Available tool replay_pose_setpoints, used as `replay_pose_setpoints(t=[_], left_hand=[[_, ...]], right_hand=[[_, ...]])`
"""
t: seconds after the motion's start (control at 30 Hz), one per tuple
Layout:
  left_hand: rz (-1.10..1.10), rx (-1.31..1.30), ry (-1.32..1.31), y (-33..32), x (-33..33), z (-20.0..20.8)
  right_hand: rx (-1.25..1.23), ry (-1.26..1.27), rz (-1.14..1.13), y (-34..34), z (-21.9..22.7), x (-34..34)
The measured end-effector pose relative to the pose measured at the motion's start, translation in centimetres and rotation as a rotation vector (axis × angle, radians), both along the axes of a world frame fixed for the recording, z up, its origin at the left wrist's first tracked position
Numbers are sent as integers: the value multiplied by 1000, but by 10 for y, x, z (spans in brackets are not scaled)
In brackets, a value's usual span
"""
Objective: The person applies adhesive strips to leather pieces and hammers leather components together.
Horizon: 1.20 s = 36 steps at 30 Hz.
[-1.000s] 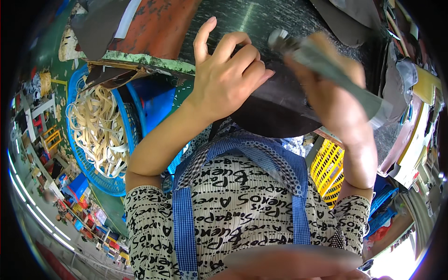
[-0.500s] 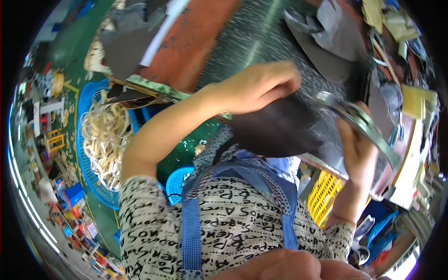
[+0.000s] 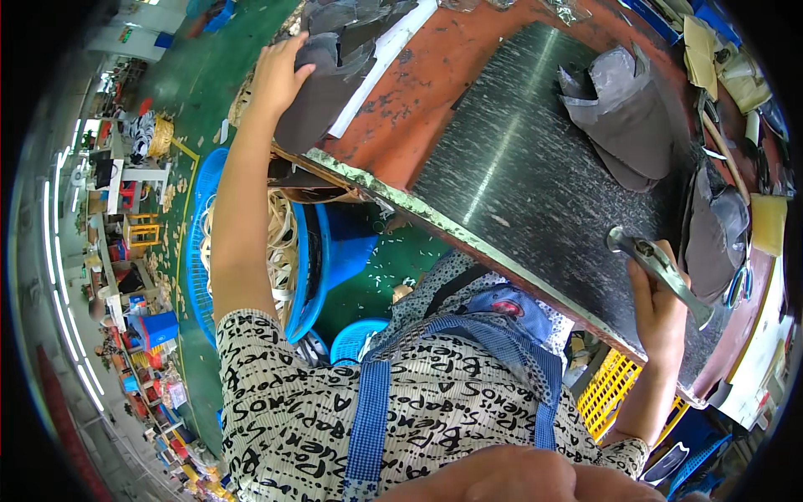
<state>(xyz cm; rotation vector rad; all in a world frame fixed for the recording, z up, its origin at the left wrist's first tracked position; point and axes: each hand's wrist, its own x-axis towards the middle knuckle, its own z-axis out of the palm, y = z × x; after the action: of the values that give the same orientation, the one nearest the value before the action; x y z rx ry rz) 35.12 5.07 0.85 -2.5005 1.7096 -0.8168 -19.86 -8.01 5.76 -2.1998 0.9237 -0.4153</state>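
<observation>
At the far left of the bench, my left hand [image 3: 280, 79] rests on the edge of a stack of dark, shoe-upper-shaped pieces [image 3: 322, 92]. Its thumb and fingers are apart. My right hand [image 3: 659, 314] is closed around a metal cobbler's hammer [image 3: 669, 272], held over the right part of a black speckled slab [image 3: 519, 176]. More dark pieces with grey, ragged upper edges [image 3: 623, 125] lie on the slab's far right. Another dark piece [image 3: 711, 238] lies to the right of the hammer.
The red-brown bench [image 3: 410, 92] has a worn, pale front edge. Below it on the left stands a blue basket [image 3: 201, 276] of pale strips. A yellow crate [image 3: 611, 393] sits under the right end. Scissors [image 3: 738, 286] and a yellow block [image 3: 768, 224] lie at the right.
My left hand has swung from the middle of the slab to the stack at the far left. The dark piece at the bench's front edge is gone from there. The hammer stays in my right hand.
</observation>
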Motion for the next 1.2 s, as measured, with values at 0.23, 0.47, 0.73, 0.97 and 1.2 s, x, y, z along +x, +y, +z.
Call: replay_pose_setpoints(t=[0.23, 0.47, 0.73, 0.97, 1.2], left_hand=[[10, 144, 625, 12, 30, 6], [-313, 319, 1152, -17, -35, 65], [-739, 212, 1092, -57, -225, 82], [-866, 524, 1340, -79, -298, -53], [-948, 337, 1035, -86, -311, -43]], right_hand=[[6, -23, 50, 19, 7, 10], [-38, 4, -77, 16, -1, -15], [-87, -269, -201, 3, 16, -21], [-7, -105, -20, 12, -7, -5], [-48, 39, 62, 19, -42, 0]])
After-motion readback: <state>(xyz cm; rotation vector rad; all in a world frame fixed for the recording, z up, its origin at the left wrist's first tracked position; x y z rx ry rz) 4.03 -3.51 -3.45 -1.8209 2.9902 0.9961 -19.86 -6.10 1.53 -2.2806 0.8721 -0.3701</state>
